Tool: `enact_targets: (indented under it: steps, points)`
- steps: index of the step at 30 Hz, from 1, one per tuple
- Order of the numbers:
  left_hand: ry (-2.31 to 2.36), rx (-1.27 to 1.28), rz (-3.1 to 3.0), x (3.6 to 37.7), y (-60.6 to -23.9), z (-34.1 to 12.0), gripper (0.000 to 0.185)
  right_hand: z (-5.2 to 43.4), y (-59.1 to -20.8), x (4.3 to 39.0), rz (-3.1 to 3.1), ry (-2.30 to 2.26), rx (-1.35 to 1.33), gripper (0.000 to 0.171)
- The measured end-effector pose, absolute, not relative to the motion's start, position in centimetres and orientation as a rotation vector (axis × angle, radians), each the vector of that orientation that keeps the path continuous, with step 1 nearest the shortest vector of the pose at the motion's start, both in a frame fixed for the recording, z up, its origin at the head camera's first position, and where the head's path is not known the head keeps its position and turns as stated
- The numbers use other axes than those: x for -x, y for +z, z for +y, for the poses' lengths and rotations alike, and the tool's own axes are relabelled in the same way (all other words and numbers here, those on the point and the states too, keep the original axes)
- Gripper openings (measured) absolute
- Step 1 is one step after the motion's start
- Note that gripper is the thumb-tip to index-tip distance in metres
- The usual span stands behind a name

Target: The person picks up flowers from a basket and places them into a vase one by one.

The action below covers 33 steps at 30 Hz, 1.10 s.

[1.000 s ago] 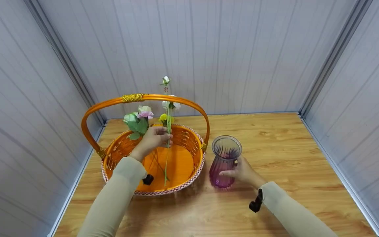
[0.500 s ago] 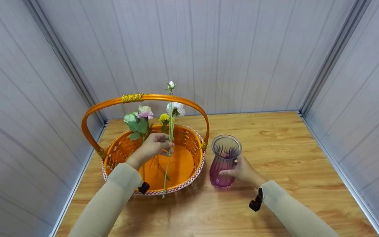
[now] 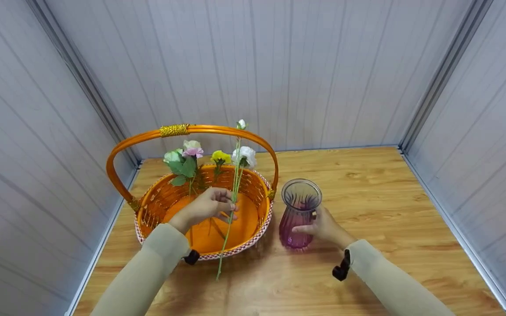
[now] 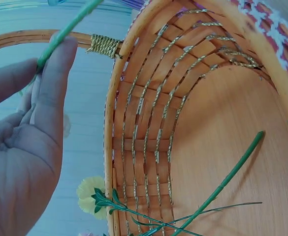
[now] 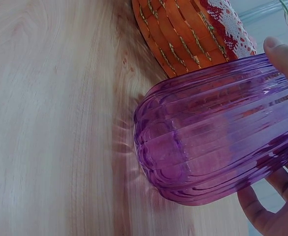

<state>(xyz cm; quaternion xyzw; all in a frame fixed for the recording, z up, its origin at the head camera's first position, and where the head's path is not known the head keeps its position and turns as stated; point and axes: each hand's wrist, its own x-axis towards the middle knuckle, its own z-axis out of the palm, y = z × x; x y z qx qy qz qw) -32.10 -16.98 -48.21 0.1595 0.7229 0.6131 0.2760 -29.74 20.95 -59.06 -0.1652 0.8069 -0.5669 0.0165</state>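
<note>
In the head view my left hand (image 3: pixel 207 206) is over the basket, pinching the thin green stem (image 3: pixel 236 180) of a white flower (image 3: pixel 245 156) with a small white bud (image 3: pixel 241 124) above it. The stem slants down, its lower end overlapping the basket's front rim. Thumb and fingers meet on the stem (image 4: pixel 67 32) in the left wrist view. My right hand (image 3: pixel 327 227) grips the clear-to-purple ribbed glass vase (image 3: pixel 293 224), which stands upright on the table right of the basket. The right wrist view shows fingers (image 5: pixel 257 210) and thumb on opposite sides of the vase.
An orange woven basket (image 3: pixel 262 239) with a tall arched handle (image 3: pixel 218 130) stands on the wooden table (image 3: pixel 367 188). Inside lean a pale green rose (image 3: pixel 174 157), a pink flower (image 3: pixel 193 152) and a yellow flower (image 3: pixel 221 157). Panel walls (image 3: pixel 270 74) enclose the table's back and sides.
My left hand has moved right and down toward me with the white flower; its stem's lower end now reaches past the basket's front rim. My right hand and the vase have stayed in place.
</note>
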Motion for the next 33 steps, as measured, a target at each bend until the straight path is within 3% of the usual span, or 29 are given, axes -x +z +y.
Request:
enact_targets:
  steps: [18,33]
  points:
    - [1.354,-0.533,2.116,31.0,-45.6,-18.8,0.016,21.0,-58.9,29.5,2.505,-1.768,0.471,0.099]
    - [1.096,-0.563,1.981,30.2,-45.8,-22.0,0.010,21.0,-59.0,29.6,2.486,-1.775,0.508,0.096]
